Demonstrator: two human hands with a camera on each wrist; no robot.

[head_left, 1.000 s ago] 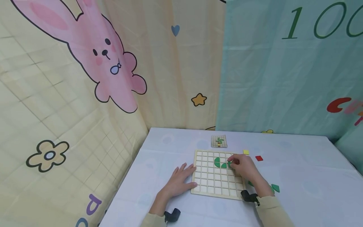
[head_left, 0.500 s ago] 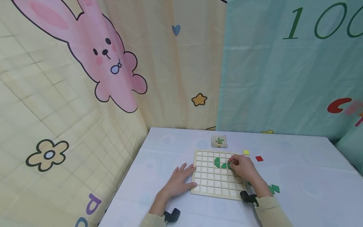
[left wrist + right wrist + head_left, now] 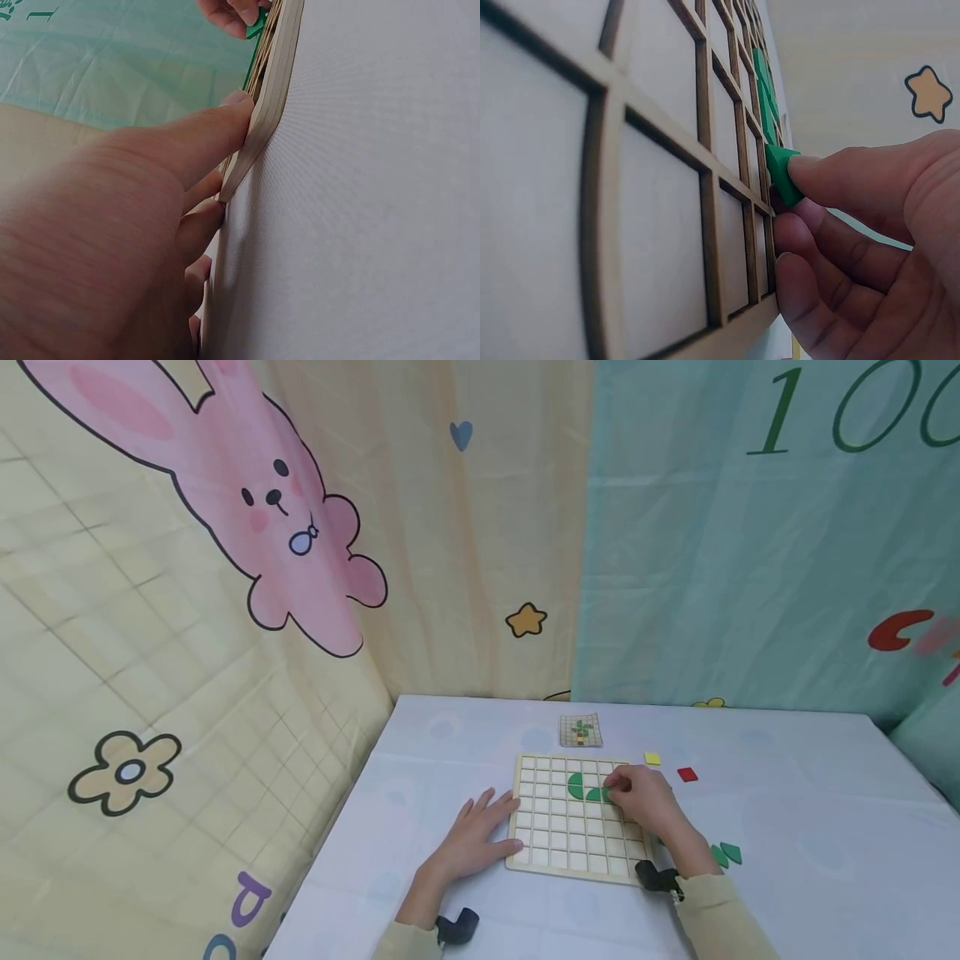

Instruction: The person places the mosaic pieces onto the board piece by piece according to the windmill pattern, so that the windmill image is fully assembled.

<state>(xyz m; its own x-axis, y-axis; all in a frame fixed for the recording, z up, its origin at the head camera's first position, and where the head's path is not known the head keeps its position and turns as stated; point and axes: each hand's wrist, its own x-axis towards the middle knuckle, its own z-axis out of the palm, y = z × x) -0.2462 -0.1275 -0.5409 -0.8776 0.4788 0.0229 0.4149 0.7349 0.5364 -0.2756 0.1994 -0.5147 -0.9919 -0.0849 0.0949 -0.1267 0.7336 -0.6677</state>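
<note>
A wooden grid board (image 3: 568,841) with white square cells lies on the table. My left hand (image 3: 474,842) rests on its left edge, fingers spread and fairly straight; the left wrist view shows the thumb over the rim. Between thumb and fingers, my right hand (image 3: 651,803) pinches a green tile (image 3: 783,174) at the far right part of the grid. One edge of that tile sits right at a cell, and it looks tilted in the right wrist view. To its left, several green curved tiles (image 3: 575,786) lie in cells.
Behind the board lies a small pattern card (image 3: 581,731) with a green, yellow and red design. A yellow square tile (image 3: 652,759) and a red tile (image 3: 687,774) are at the back right. Loose green tiles (image 3: 731,853) lie beside the right wrist.
The head view has shifted slightly. My right hand stays at nearly the same cell, with the green tile moved slightly against it. My left hand has not moved on the board.
</note>
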